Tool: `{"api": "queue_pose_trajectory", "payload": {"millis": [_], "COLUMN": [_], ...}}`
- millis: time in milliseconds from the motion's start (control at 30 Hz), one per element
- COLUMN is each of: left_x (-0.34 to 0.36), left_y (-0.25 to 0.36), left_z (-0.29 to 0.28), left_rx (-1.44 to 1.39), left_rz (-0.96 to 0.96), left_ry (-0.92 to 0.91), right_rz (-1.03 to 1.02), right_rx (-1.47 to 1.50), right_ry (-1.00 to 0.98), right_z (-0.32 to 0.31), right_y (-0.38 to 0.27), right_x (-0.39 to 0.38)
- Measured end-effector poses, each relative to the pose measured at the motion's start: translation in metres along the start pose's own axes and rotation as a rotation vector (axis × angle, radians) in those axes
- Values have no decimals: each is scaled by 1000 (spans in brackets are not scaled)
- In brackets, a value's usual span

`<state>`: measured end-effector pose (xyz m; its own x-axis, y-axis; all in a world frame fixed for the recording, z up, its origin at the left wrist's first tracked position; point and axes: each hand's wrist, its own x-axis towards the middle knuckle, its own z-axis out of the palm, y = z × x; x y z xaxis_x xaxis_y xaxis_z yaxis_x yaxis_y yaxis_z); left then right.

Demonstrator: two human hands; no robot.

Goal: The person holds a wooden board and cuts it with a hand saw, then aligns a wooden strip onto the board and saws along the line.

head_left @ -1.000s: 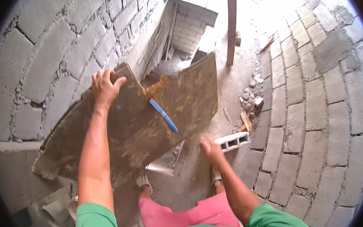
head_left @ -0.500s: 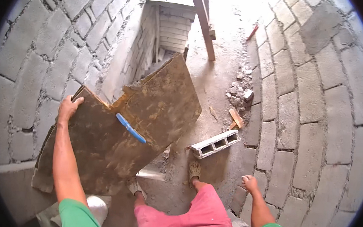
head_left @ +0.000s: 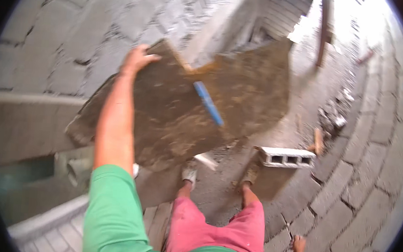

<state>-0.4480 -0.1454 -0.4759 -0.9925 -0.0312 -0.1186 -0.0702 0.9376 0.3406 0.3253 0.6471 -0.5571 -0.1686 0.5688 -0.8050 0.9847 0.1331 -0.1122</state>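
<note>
A large, stained brown plywood board (head_left: 169, 109) with a notch in its far edge slants across the space in front of me. My left hand (head_left: 138, 60) grips its upper left corner, thumb over the face and fingers behind the edge. On the board lies a long, narrow blue object (head_left: 208, 103); blur hides its exact kind. My right hand (head_left: 298, 246) hangs low at the right, beside the block wall, its fingers curled and nothing visible in them. Right of my feet, a concrete hollow block (head_left: 286, 158) rests on its side.
Block walls rise on the left (head_left: 52, 33) and right (head_left: 373, 163). Rubble (head_left: 335, 110) and a wood scrap (head_left: 317, 141) lie along the right wall's foot. A brown post (head_left: 323, 31) stands ahead. At lower left is a ledge (head_left: 26, 121) above a recess.
My view has swung left, so the scene sits farther right. The board appears raised and turned flatter, still in my left hand. My right hand is lower in the picture.
</note>
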Motion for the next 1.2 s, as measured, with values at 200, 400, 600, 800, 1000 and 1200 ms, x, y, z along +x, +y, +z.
{"api": "queue_pose_trajectory", "payload": {"millis": [200, 400, 600, 800, 1000, 1200], "left_x": [-52, -27, -10, -21, -27, -114], "left_y": [-13, -26, -82, -48, -22, 27], "left_z": [-23, 7, -8, -26, -30, -42], "left_rx": [21, 39, -12, 172, 92, 209], "left_rz": [71, 93, 13, -72, -93, -95], "left_ry": [157, 276, 25, -23, -189, 3], "right_rz": [-82, -801, -834, -545, -419, -451], "right_rx": [-25, -149, 18, -72, -198, 35], "right_ry": [-167, 45, -125, 37, 68, -7], "right_z": [82, 118, 145, 134, 125, 97], "right_y": [-112, -335, -398, -242, -176, -209], "right_x": [-51, -87, -183, -130, -123, -114]}}
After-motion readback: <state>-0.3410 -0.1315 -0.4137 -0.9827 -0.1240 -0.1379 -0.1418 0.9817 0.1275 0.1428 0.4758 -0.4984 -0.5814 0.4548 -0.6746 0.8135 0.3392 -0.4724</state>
